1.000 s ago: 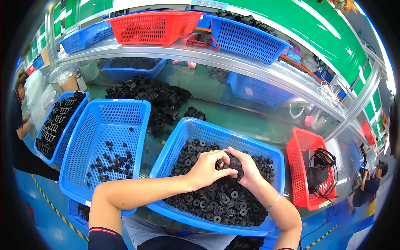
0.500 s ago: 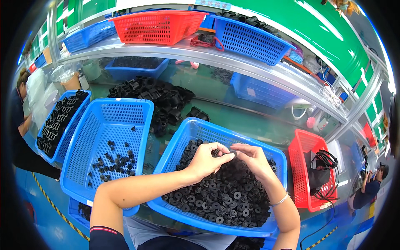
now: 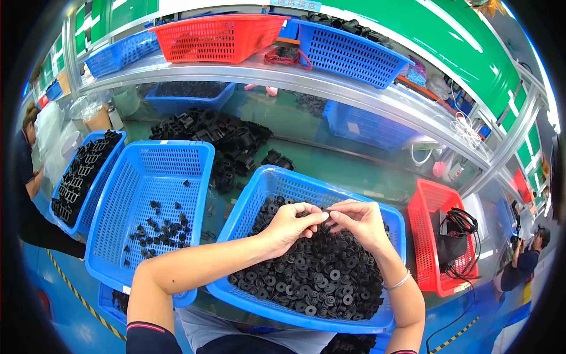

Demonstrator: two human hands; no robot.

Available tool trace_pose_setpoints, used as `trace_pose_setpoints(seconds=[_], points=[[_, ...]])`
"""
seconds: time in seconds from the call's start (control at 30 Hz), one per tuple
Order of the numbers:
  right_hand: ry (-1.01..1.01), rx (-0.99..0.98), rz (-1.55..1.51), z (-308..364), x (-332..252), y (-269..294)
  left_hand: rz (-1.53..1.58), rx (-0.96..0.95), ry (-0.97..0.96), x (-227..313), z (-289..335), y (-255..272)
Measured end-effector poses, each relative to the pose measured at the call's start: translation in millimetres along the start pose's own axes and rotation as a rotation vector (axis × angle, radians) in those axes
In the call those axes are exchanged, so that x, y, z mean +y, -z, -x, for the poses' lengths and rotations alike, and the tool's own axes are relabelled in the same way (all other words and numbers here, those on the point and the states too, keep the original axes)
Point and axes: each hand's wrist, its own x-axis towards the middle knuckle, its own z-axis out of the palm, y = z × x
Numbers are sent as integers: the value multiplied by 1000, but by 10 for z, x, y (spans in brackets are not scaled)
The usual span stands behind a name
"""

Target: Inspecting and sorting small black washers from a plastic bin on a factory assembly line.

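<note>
My left hand (image 3: 295,225) and my right hand (image 3: 363,224) meet above a blue perforated basket (image 3: 396,295). Thumb and fingers of both hands are pinched, tip to tip, around a small black part that the fingertips almost wholly cover. Beneath them the basket holds a deep heap of small black ring-shaped rubber-like parts (image 3: 306,284), some with stepped, cone-like bodies. To the left of my left forearm stands another blue basket (image 3: 107,221), with several small black parts (image 3: 164,231) scattered on its bottom.
Black moulded pieces (image 3: 230,138) lie piled behind the baskets. A narrower blue basket (image 3: 97,192) of black parts sits far left. On the right, a red basket (image 3: 421,236) holds black cables (image 3: 460,227). A metal shelf (image 3: 247,72) carries more baskets. People work at both sides.
Both hands' fingers have closed in, and my right hand's fingers have curled into a pinch. The black part between them is now more hidden. The view has shifted slightly.
</note>
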Motion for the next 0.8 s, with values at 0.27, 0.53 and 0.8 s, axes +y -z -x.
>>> trace_pose_setpoints(seconds=[0.27,0.53,0.8], points=[[59,74,25,-26,39,77,260,-70,197,115,12,23],[215,50,155,-21,80,51,152,-142,239,97,12,-34],[207,56,229,16,-6,-9,73,-131,200,59,5,3]])
